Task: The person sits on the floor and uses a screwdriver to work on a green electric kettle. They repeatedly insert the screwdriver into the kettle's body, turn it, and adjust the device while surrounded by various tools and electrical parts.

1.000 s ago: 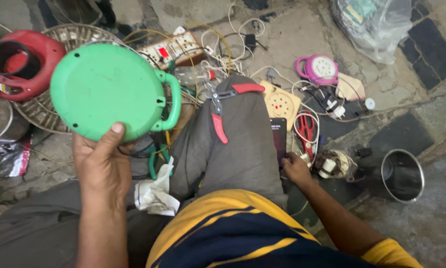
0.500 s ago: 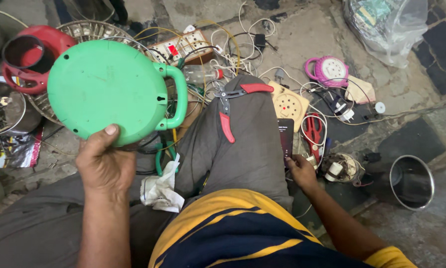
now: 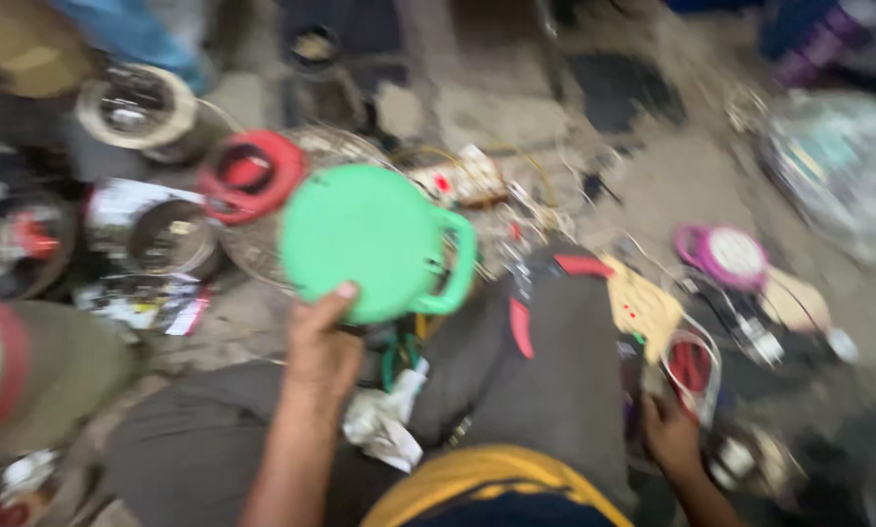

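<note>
Gripping the round green lid (image 3: 365, 239) by its lower edge, the left hand (image 3: 323, 344) holds it above the cluttered floor (image 3: 672, 176), beside a red ring (image 3: 253, 176). Right hand (image 3: 670, 431) rests low near red-handled pliers (image 3: 690, 366); its grasp cannot be told through blur.

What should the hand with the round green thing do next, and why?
Probably turn it over. The left hand holds the round green casing up by its lower edge, showing only its plain back. The right hand rests low among the small parts by the knee, and the blurred picture hides whether it holds anything.
</note>
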